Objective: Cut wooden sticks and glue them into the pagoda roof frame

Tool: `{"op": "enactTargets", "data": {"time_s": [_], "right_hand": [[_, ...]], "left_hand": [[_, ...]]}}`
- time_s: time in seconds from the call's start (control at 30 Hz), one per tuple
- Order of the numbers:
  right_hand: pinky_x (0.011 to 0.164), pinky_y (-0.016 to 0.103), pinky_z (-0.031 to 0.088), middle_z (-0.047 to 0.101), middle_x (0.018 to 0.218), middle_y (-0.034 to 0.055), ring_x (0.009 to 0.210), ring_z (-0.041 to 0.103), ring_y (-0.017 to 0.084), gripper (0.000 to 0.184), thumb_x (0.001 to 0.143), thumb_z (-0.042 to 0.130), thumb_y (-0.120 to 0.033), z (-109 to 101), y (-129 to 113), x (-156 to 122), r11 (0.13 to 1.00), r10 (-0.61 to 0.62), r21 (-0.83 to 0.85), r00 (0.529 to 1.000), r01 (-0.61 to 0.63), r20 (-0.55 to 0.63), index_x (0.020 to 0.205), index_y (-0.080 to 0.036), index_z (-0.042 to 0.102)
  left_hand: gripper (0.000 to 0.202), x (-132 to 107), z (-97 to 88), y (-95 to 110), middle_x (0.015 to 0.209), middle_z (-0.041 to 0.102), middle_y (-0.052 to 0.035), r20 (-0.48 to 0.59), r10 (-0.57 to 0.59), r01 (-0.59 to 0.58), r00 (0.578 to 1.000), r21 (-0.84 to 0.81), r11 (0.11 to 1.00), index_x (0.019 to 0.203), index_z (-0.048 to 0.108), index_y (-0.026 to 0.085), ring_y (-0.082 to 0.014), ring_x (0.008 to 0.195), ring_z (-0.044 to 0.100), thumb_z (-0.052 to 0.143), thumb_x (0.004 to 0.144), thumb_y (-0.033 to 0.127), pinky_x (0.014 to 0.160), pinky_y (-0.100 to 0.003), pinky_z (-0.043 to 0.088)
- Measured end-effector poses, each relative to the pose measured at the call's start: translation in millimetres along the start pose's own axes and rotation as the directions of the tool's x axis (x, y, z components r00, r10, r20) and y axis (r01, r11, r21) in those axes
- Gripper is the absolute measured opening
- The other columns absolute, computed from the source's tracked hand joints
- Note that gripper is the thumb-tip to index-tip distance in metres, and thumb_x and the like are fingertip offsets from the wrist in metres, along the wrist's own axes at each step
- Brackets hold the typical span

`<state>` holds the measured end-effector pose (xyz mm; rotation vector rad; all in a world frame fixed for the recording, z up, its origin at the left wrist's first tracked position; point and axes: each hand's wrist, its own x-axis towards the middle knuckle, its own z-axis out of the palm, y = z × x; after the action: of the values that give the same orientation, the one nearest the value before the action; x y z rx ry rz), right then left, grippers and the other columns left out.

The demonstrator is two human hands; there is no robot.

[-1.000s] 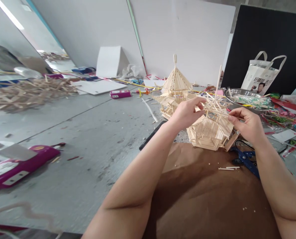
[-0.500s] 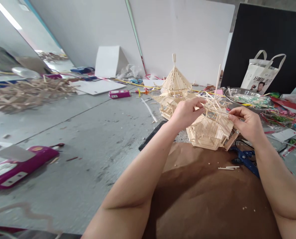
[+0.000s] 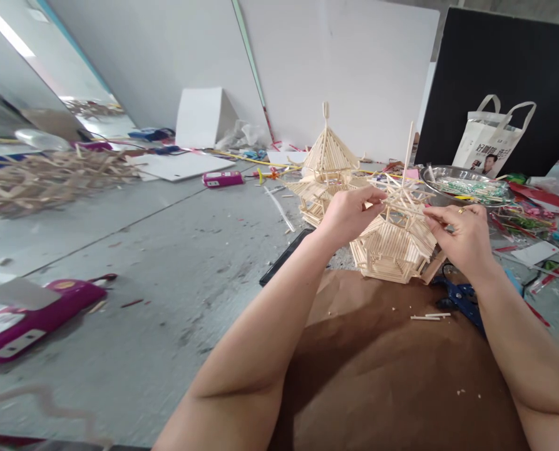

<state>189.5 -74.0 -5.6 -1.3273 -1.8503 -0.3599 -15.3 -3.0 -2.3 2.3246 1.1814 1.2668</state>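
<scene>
A small pavilion model of thin wooden sticks (image 3: 394,244) stands before me, with slatted lower eaves, an open upper frame and one tall stick rising from its top. My left hand (image 3: 354,210) is closed in a pinch at the left of the upper frame. On the other side, my right hand (image 3: 460,232) pinches too, thumb against fingers. A thin wooden stick (image 3: 405,208) runs between both sets of fingertips across the frame; its ends are hidden by the fingers. Behind to the left is a second stick pavilion (image 3: 330,153) with a pointed roof.
Brown paper (image 3: 392,376) lies in front, with short stick pieces (image 3: 427,317) on it. Blue-handled pliers (image 3: 464,300) lie by my right forearm. A black tray-like object (image 3: 283,260) is left of the model. A metal bowl (image 3: 467,194), a tote bag (image 3: 486,144) and purple power strips (image 3: 49,319) stand around.
My right hand has shifted slightly left and turned inward, its fingertips closer to the upper frame, and a ring now shows. The left hand keeps its pinch. The view has shifted slightly.
</scene>
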Motion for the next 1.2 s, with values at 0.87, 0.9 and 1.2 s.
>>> {"op": "enactTargets", "data": {"time_s": [0.87, 0.9, 1.2], "right_hand": [[0.082, 0.039, 0.03, 0.072, 0.083, 0.0016, 0.076, 0.063, 0.018, 0.02, 0.083, 0.051, -0.035, 7.5, 3.9, -1.8, 0.998, 0.021, 0.064, 0.999, -0.019, -0.031, 0.086, -0.025, 0.069], [0.081, 0.039, 0.03, 0.072, 0.083, 0.0015, 0.076, 0.063, 0.018, 0.02, 0.083, 0.051, -0.035, 7.9, 3.7, -1.8, 0.998, 0.021, 0.06, 0.999, -0.019, -0.031, 0.086, -0.026, 0.069], [0.083, 0.039, 0.027, 0.072, 0.079, -0.0001, 0.076, 0.062, 0.018, 0.022, 0.085, 0.049, -0.033, 9.3, -0.8, -1.7, 0.996, -0.021, -0.087, 0.995, 0.013, -0.096, 0.086, -0.025, 0.069]], "left_hand": [[0.021, -0.6, -2.7, 1.3, 0.085, 0.069, -0.002, 0.007, 0.051, -0.051, 0.999, 0.031, 0.998, 0.091, 0.069, 0.022, -0.0083, 0.058, 0.051, 0.057, 0.074, 0.026, 0.061, -0.024, 0.042], [0.02, -0.6, -2.3, 1.1, 0.085, 0.069, -0.0019, 0.007, 0.055, -0.055, 0.998, 0.03, 0.998, 0.09, 0.069, 0.022, -0.0083, 0.058, 0.051, 0.057, 0.074, 0.025, 0.061, -0.024, 0.042], [0.02, -1.0, 3.4, -0.2, 0.084, 0.071, -0.0019, -0.048, 0.039, -0.038, 0.998, 0.036, 0.999, 0.088, 0.07, 0.021, -0.0105, 0.064, 0.057, 0.055, 0.076, 0.026, 0.065, -0.024, 0.045]]}}
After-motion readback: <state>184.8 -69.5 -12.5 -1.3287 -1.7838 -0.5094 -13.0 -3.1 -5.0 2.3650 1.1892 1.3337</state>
